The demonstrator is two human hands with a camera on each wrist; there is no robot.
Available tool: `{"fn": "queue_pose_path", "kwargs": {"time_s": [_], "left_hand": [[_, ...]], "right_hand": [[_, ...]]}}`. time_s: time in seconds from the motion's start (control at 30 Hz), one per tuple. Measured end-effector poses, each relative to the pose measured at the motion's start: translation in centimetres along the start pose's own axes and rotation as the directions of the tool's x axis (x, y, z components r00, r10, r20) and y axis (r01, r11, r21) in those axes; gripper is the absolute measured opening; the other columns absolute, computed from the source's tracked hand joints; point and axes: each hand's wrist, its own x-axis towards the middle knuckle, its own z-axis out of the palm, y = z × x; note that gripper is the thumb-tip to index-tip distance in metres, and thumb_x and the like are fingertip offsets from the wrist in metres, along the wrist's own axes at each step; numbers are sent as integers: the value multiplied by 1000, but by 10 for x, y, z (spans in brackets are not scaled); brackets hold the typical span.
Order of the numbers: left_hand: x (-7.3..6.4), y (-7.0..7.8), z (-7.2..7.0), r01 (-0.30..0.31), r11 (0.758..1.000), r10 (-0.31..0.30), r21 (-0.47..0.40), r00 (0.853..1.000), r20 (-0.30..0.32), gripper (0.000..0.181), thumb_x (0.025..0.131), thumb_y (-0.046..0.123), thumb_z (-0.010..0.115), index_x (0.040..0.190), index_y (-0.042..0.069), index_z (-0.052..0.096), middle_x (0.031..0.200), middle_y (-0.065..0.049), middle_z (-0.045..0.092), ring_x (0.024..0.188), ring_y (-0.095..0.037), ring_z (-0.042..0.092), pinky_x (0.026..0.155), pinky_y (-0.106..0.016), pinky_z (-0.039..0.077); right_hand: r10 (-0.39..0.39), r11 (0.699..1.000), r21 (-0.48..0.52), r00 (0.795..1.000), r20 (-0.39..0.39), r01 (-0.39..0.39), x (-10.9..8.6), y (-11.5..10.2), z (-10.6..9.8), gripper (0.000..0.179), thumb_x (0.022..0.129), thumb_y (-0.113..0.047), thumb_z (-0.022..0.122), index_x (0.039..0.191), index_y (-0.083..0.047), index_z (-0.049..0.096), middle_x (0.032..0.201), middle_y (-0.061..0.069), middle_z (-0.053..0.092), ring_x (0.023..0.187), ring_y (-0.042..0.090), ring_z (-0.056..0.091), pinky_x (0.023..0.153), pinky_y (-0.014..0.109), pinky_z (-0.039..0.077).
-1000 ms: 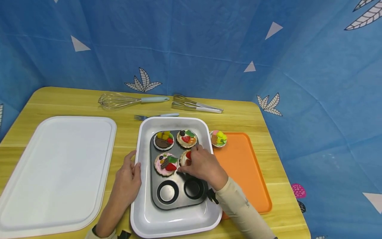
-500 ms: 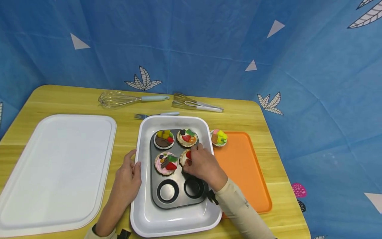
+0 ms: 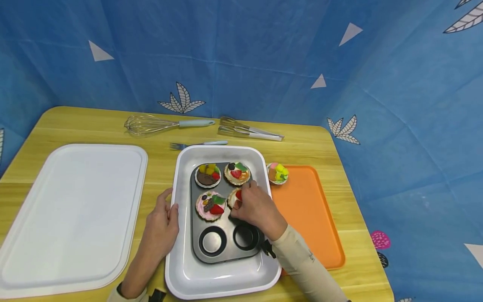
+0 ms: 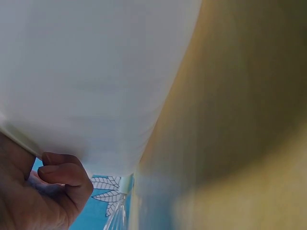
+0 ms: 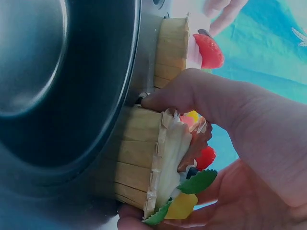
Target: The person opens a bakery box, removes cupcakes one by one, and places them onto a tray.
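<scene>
In the head view, my right hand (image 3: 260, 209) reaches into a deep white tray (image 3: 222, 283) and grips a cream-topped fruit tart (image 5: 141, 160) in the second row of a dark muffin tin (image 3: 230, 256). The right wrist view shows thumb and fingers on opposite sides of its pleated tan case, which sits low at the tin. Left of it sits a pink-cream tart (image 3: 205, 209); behind are a chocolate tart (image 3: 206, 179) and another fruit-topped tart (image 3: 237, 174). My left hand (image 3: 163, 224) holds the white tray's left rim, its fingers bent at the edge in the left wrist view.
A flat white tray (image 3: 75, 218) lies at left, an orange tray (image 3: 303, 209) at right with a yellow-topped tart (image 3: 278, 173) at its back corner. Along the back lie a whisk (image 3: 158, 124), tongs (image 3: 249, 132) and a fork (image 3: 196, 145). The tin's front row has two bare cups.
My right thumb has drawn in against the cream-topped tart from beside the pink one. The left hand stays at the rim. The head view has shifted slightly.
</scene>
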Motion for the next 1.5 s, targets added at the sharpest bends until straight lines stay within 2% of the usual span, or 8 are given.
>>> {"fn": "queue_pose_path", "kwargs": {"time_s": [0.37, 0.5, 0.67, 0.83, 1.07, 1.27, 1.4, 1.5], "left_hand": [[0, -1, 1, 3, 1000, -3, -8, 1000, 1, 45, 102, 8, 52, 144, -3, 42, 72, -5, 50, 60, -17, 47, 55, -31, 39], [0, -2, 2, 3, 1000, -3, -3, 1000, -1, 45, 101, 8, 53, 144, -2, 42, 71, -5, 49, 59, -17, 47, 55, -30, 39], [1, -3, 2, -8, 1000, 8, -6, 1000, -6, 45, 102, 8, 53, 144, -3, 42, 71, -5, 49, 58, -16, 46, 54, -29, 39], [1, -3, 2, -8, 1000, 8, -8, 1000, -7, 45, 101, 8, 52, 144, -3, 42, 71, -5, 49, 59, -16, 46, 54, -30, 39], [0, -3, 1, -5, 1000, 5, -15, 1000, -2, 45, 102, 8, 52, 144, -3, 42, 72, -5, 49, 59, -16, 47, 54, -30, 40], [-1, -2, 1, -3, 1000, 3, -16, 1000, 0, 45, 102, 9, 51, 144, -3, 42, 72, -5, 49, 60, -16, 47, 55, -30, 39], [-1, -2, 1, -1, 1000, 1, -10, 1000, 4, 45, 102, 10, 51, 145, -3, 42, 72, -5, 48, 60, -17, 46, 55, -31, 39], [0, -3, 1, -4, 1000, 4, -5, 1000, 2, 45, 102, 10, 51, 144, -3, 41, 72, -5, 48, 59, -17, 46, 55, -31, 39]], "right_hand": [[13, 999, 44, 1000, 22, -14, 2, 0, -1, 39, 71, -31, 81, 83, -1, 59, 81, 10, 48, 66, 22, 48, 63, 33, 44], [38, 995, 95, 998, 43, -42, 3, 1, -2, 34, 72, -30, 80, 74, -6, 56, 83, 11, 48, 67, 23, 48, 61, 33, 42], [80, 984, 156, 996, 45, -87, 3, 2, -6, 32, 73, -31, 76, 72, -8, 54, 85, 11, 47, 70, 22, 48, 59, 31, 42], [96, 983, 156, 995, 36, -100, 0, 0, -15, 33, 75, -33, 75, 76, -7, 55, 86, 11, 46, 70, 22, 47, 58, 31, 41], [122, 983, 135, 993, -1, -121, -5, -4, -26, 46, 76, -39, 75, 95, -1, 57, 88, 10, 46, 69, 23, 50, 63, 33, 44], [118, 985, 127, 993, -21, -115, -9, -3, -35, 48, 78, -42, 74, 96, -2, 55, 88, 9, 47, 72, 22, 50, 66, 33, 45], [143, 976, 164, 990, -2, -141, -12, 1, -45, 49, 78, -42, 75, 96, -1, 54, 94, 13, 48, 72, 23, 51, 63, 33, 45], [169, 967, 189, 985, 21, -170, -12, 8, -54, 53, 79, -42, 75, 103, 1, 54, 104, 17, 49, 73, 24, 53, 62, 33, 45]]}}
